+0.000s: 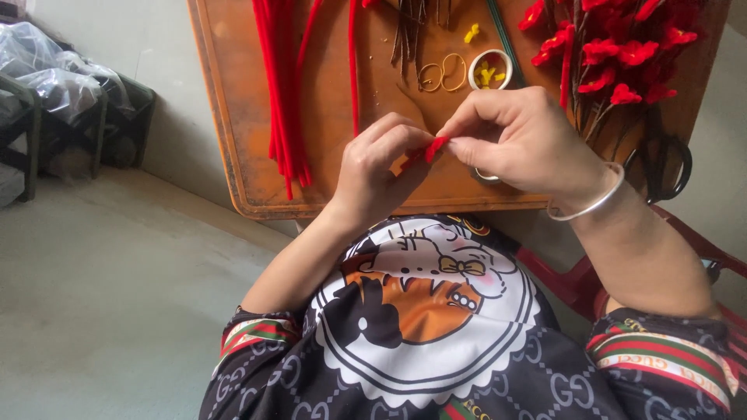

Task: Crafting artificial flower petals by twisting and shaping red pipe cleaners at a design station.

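The grey floor (101, 295) fills the left of the view, with plastic-wrapped bundles in dark crates (62, 101) at its far edge; an orange-brown wooden table (233, 117) stands before the person, whose lap shows a dark patterned shirt (420, 327) with a round cartoon print; a red plastic chair (576, 284) shows beside the right forearm; on the table's left half lies a long bundle of red pipe cleaners (284, 101), running away from the person; at the far right a cluster of finished red flowers (622, 50) on dark stems lies heaped, with dark-handled scissors (661, 167) just beside them near the table's edge; further back sit a small white ring-shaped dish (490, 70) holding yellow bits, and two thin wire loops (442, 75) just left of it; a silver bangle (595, 202) circles the right wrist; the left hand (373, 171) and right hand (521, 136) meet over the table's near edge, both pinched narrow, fingertips closed together on a small red piece (434, 148); that piece is held between the two hands, above the table, close to the person's chest
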